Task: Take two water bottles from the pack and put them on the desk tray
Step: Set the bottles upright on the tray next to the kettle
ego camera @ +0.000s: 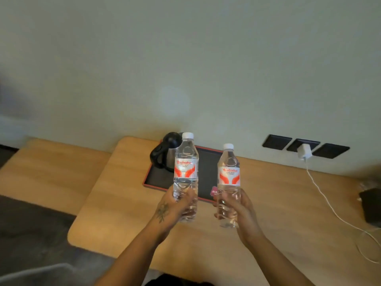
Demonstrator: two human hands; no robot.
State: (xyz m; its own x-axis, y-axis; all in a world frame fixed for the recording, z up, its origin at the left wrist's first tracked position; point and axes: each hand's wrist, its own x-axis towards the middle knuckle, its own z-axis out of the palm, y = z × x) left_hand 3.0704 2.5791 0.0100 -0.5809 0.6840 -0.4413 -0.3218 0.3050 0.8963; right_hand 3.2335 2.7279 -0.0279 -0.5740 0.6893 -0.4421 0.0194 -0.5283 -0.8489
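Two forearms reach out from below; the left hand [175, 205] grips one upright water bottle [186, 168], the right hand [240, 209] another bottle [228, 176], both held above the desk. Beyond lies a black tray [208, 172] holding a kettle [167, 153]. Carrying seems underway; next, lower each bottle onto bare tray beside the kettle.

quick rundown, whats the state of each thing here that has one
left bottle: capped, upright, held in left hand
right bottle: capped, upright, held in right hand
kettle: lid shut, standing on tray
white charger: plugged into wall socket, cable trailing over desk
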